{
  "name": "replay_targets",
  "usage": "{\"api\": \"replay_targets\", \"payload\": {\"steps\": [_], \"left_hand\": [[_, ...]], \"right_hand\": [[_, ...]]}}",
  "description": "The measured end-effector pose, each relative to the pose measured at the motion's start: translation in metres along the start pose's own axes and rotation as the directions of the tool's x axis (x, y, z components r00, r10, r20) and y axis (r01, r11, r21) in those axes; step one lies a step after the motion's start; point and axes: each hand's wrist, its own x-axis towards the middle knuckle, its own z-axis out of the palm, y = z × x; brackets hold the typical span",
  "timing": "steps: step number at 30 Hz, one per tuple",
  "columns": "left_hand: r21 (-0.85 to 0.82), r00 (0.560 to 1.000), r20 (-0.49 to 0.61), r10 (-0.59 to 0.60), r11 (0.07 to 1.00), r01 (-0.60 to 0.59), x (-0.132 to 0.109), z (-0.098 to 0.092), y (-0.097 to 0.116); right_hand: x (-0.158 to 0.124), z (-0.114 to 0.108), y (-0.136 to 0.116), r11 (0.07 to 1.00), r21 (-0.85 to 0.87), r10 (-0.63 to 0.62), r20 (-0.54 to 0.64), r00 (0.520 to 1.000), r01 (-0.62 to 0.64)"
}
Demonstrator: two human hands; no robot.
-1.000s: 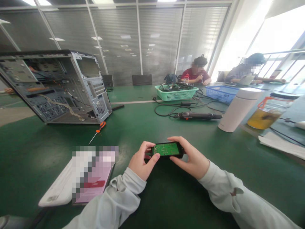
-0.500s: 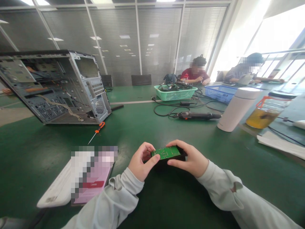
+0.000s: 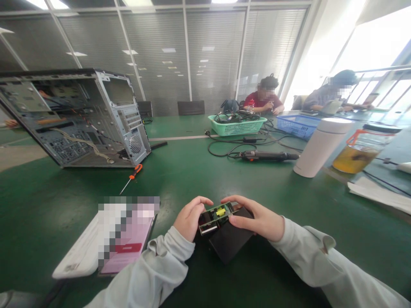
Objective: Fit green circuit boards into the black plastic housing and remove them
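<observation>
A circuit board (image 3: 221, 210) is tilted up between my hands, its component side with a yellow part toward me. My left hand (image 3: 190, 219) is closed on the board's left end. At the other end, my right hand (image 3: 260, 217) grips a black plastic case (image 3: 231, 239), with the thumb where case and board meet. The case hangs tilted below the board, its flat dark face toward me. My right fingertips are partly hidden behind the board. Whether the board still sits in the case, I cannot tell.
An opened computer case (image 3: 105, 124) stands at left, an orange-handled screwdriver (image 3: 136, 172) before it. Phones (image 3: 128, 256) lie near my left sleeve. Farther off are a green basket (image 3: 239, 127) of cables, an electric screwdriver (image 3: 268, 156), a white bottle (image 3: 321, 147) and a jar (image 3: 356, 156). Two people sit beyond.
The board has turned from its green solder side to its component side. The black case has tipped, so its flat face now shows below the board. Both hands have stayed close together.
</observation>
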Motion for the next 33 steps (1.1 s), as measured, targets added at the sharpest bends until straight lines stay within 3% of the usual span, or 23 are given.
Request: {"api": "replay_targets", "payload": {"steps": [6,10,12,15,17,20,22,25,30,33], "left_hand": [[0.201,0.992,0.122,0.02,0.978,-0.045,-0.005,0.003,0.002],[0.047,1.0,0.018,-0.005,0.999,0.005,-0.002,0.001,0.001],[-0.079,0.996,-0.027,-0.083,0.994,0.08,0.002,-0.001,-0.002],[-0.361,0.962,-0.021,-0.272,0.899,0.246,0.008,-0.005,-0.008],[-0.503,0.947,-0.02,-0.321,0.822,0.268,0.011,-0.006,-0.011],[-0.584,0.943,-0.005,-0.333,0.767,0.268,0.013,-0.008,-0.013],[-0.588,0.941,0.016,-0.337,0.758,0.281,0.013,-0.008,-0.012],[-0.575,0.943,0.014,-0.333,0.769,0.28,0.012,-0.008,-0.01],[-0.572,0.945,0.004,-0.327,0.775,0.27,0.012,-0.007,-0.009],[-0.569,0.946,-0.017,-0.323,0.781,0.256,0.011,-0.006,-0.008]], "right_hand": [[0.003,0.003,0.01,1.0,0.01,0.005,-0.015,1.0,-0.005],[0.002,0.001,0.008,0.992,0.102,0.077,-0.012,0.997,-0.075],[0.002,-0.004,0.006,0.986,0.107,0.136,-0.056,0.989,-0.13],[0.004,-0.013,0.002,0.93,0.188,0.347,-0.173,0.922,-0.315],[0.006,-0.017,-0.002,0.859,0.314,0.483,-0.235,0.843,-0.405],[0.01,-0.014,-0.012,0.789,0.457,0.563,-0.269,0.781,-0.411],[0.011,-0.009,-0.021,0.692,0.605,0.619,-0.219,0.754,-0.393],[0.009,-0.002,-0.031,0.473,0.805,0.685,-0.081,0.724,-0.358],[0.006,0.002,-0.028,0.229,0.863,0.522,0.281,0.805,-0.45],[0.007,0.004,-0.022,0.16,0.877,0.51,0.32,0.799,-0.454]]}}
